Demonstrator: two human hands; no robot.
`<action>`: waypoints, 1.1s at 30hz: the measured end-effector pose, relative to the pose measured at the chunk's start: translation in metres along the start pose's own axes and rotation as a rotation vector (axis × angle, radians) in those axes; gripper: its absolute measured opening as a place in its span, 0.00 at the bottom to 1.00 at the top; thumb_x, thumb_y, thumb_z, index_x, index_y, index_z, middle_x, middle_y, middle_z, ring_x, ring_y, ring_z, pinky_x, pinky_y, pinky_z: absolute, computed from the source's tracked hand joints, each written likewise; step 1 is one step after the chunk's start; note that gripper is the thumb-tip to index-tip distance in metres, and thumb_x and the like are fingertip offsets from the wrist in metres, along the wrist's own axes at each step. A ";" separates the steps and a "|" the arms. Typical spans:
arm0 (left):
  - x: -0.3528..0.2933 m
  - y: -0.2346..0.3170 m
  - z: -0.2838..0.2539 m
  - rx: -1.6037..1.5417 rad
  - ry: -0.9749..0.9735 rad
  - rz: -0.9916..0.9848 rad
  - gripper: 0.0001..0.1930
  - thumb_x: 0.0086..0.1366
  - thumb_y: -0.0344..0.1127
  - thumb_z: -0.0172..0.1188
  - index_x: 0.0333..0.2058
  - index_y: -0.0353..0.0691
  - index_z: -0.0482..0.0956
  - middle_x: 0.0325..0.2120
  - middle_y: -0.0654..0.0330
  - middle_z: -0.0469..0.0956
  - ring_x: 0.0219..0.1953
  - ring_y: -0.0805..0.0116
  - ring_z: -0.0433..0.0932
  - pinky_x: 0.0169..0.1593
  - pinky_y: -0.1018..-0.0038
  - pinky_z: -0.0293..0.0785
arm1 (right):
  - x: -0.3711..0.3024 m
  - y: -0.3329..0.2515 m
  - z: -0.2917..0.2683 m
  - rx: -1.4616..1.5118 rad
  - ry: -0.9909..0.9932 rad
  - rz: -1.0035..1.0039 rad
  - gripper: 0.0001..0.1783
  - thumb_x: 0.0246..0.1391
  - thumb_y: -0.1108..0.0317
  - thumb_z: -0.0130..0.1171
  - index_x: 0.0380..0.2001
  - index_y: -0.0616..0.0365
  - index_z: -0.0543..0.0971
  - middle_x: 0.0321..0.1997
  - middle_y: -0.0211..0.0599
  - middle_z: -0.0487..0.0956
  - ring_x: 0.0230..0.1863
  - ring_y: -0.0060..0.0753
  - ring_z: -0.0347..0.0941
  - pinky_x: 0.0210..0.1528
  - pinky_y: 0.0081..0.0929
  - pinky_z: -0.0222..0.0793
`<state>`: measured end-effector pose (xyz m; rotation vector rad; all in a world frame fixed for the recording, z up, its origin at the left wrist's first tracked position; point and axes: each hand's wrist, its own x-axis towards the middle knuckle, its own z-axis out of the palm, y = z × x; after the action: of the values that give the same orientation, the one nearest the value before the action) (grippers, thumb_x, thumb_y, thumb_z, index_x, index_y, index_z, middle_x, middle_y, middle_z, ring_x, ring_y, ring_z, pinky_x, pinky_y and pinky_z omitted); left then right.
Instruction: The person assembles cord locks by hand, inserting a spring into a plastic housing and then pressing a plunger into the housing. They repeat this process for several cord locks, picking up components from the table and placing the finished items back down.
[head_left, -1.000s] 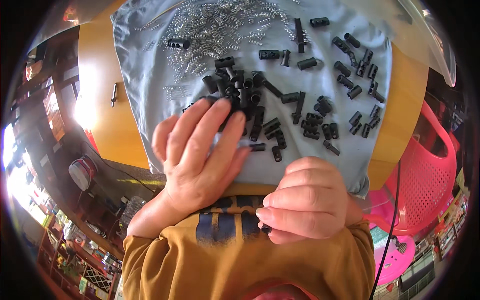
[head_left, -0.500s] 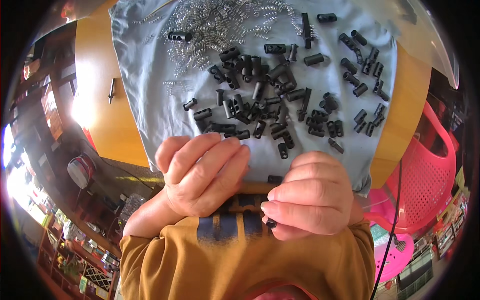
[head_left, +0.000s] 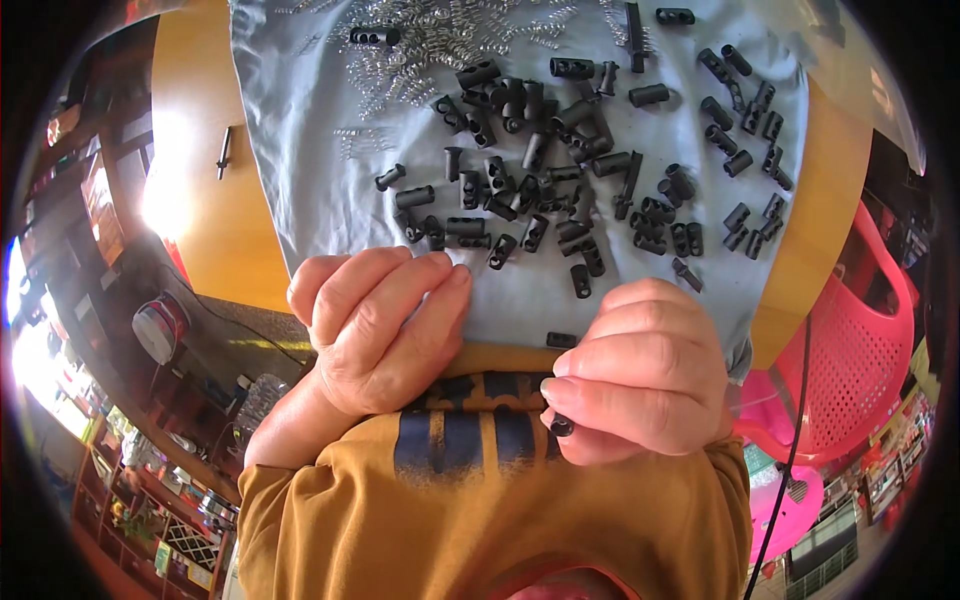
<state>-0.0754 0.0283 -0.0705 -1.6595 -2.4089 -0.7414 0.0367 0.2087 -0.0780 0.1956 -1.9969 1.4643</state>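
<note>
My right hand [head_left: 645, 385] pinches a small black cylinder [head_left: 562, 427] between thumb and fingers, with just its round end showing low in front of my shirt. At the near left edge of the cloth, my left hand [head_left: 385, 325] is closed with curled fingers. Its palm is turned away, so whatever it may hold is hidden. Between the hands, a single black slotted tube [head_left: 561, 340] lies by the table's near edge. Beyond them, a loose heap of black slotted tubes [head_left: 535, 150] and headed pins spreads over the pale blue cloth [head_left: 300, 150].
Thin metal springs [head_left: 430, 45] form a tangled pile at the back. More black tubes [head_left: 720, 138] lie in small groups on the right. A dark pin [head_left: 224, 153] rests on the bare wooden table [head_left: 200, 230] at left. A pink chair [head_left: 850, 360] stands at right.
The table and its parts have shifted slightly up in view. My left hand sits a little farther left, my right a little farther right, still pinching the cylinder.
</note>
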 end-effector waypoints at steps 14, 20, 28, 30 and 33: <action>0.036 0.000 0.005 0.111 -0.007 0.018 0.16 0.40 0.28 0.64 0.32 0.48 0.81 0.33 0.70 0.74 0.37 0.71 0.72 0.39 0.73 0.58 | -0.001 -0.001 -0.004 0.020 -0.018 0.004 0.13 0.33 0.76 0.65 0.29 0.60 0.81 0.24 0.31 0.76 0.17 0.27 0.68 0.17 0.22 0.61; 0.048 0.004 0.004 0.156 -0.060 0.024 0.16 0.41 0.27 0.64 0.34 0.46 0.80 0.33 0.69 0.73 0.38 0.69 0.72 0.41 0.70 0.58 | 0.003 -0.009 -0.016 -0.005 -0.064 0.209 0.17 0.36 0.75 0.66 0.35 0.59 0.80 0.29 0.36 0.78 0.24 0.33 0.74 0.23 0.27 0.67; 0.074 0.005 -0.003 0.088 -0.264 -0.030 0.09 0.45 0.30 0.63 0.29 0.45 0.77 0.32 0.66 0.74 0.38 0.65 0.71 0.43 0.67 0.58 | 0.001 -0.014 -0.015 0.082 0.099 0.344 0.16 0.41 0.81 0.66 0.38 0.61 0.80 0.31 0.38 0.78 0.27 0.30 0.73 0.27 0.23 0.68; 0.075 -0.001 -0.001 0.094 -0.261 0.004 0.08 0.45 0.30 0.63 0.28 0.45 0.77 0.31 0.66 0.74 0.38 0.65 0.72 0.43 0.67 0.59 | 0.001 -0.012 -0.015 0.124 0.122 0.344 0.16 0.43 0.81 0.65 0.39 0.62 0.80 0.31 0.38 0.78 0.27 0.28 0.73 0.28 0.22 0.68; 0.075 -0.002 0.000 0.096 -0.216 0.042 0.08 0.46 0.30 0.62 0.28 0.45 0.77 0.32 0.66 0.74 0.39 0.65 0.72 0.44 0.67 0.60 | 0.002 -0.012 -0.016 0.120 0.135 0.321 0.15 0.44 0.82 0.64 0.39 0.62 0.80 0.31 0.39 0.78 0.27 0.28 0.73 0.28 0.22 0.68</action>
<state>-0.1066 0.0910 -0.0439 -1.8300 -2.4949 -0.4525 0.0472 0.2188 -0.0650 -0.1786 -1.8953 1.7482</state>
